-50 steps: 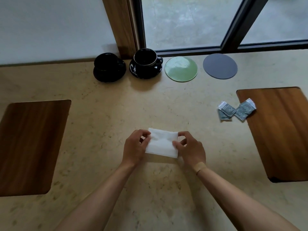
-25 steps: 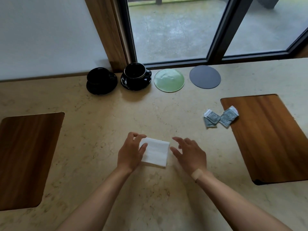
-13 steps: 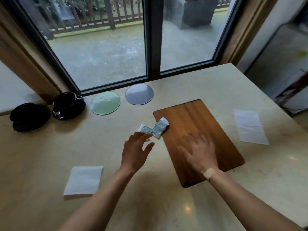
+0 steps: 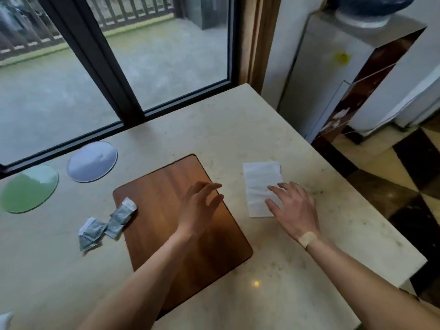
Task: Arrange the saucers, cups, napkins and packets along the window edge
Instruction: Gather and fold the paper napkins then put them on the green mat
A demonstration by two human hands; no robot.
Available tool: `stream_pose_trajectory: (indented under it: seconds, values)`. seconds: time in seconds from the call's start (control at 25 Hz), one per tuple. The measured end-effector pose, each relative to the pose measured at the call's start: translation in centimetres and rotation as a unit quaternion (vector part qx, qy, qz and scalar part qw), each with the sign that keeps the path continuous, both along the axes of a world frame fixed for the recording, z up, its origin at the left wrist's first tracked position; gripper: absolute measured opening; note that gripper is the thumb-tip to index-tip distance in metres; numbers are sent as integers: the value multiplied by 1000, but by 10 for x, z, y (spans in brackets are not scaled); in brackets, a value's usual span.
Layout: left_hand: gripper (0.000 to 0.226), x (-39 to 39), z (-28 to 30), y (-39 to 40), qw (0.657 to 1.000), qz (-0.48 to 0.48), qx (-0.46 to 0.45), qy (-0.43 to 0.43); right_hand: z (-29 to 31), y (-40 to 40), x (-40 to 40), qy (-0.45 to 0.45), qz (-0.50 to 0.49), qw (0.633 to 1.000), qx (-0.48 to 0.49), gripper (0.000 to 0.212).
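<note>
Both hands are spread and empty. The left hand (image 4: 198, 206) hovers over the right edge of the wooden board (image 4: 181, 225). The right hand (image 4: 294, 207) lies just beside the white napkin (image 4: 258, 184), its fingertips over the napkin's near right edge. The packets (image 4: 107, 223) lie at the board's left edge. Farther off, a green saucer (image 4: 28, 189) and a grey saucer (image 4: 92, 161) sit by the window (image 4: 114, 75).

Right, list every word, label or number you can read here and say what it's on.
No text can be read.
Packets: grey-green printed pattern, too blurred to read.
Yellow sticker on the white cabinet: too small to tell whether it carries writing.
Napkin, saucers and wooden board: no print visible.
</note>
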State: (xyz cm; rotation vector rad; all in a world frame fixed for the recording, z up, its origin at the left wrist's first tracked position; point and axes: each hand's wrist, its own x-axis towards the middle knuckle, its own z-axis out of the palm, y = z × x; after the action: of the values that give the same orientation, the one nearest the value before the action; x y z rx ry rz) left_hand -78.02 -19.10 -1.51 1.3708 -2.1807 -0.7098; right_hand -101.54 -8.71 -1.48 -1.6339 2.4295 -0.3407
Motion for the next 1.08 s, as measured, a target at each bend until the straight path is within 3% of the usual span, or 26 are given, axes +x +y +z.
stream_pose_trajectory:
  seconds: [0.2, 0.4, 0.6, 1.08]
  values:
    - [26, -48, -16, -9, 1000, -19, -5, -20, -21, -14, -38, -5, 7, 1000, -18, 52]
    - [23, -84, -33, -19, 997, -25, -16, -75, -34, -33, -60, -1, -16, 999, -31, 24]
    - [20, -107, -38, -22, 989, -36, -24, -142, -44, -41, -69, -1, -1, 1000, -24, 19]
    - [13, -113, -45, -31, 981, -73, -64, -169, -36, -52, -70, 1, -5, 999, 32, 12]
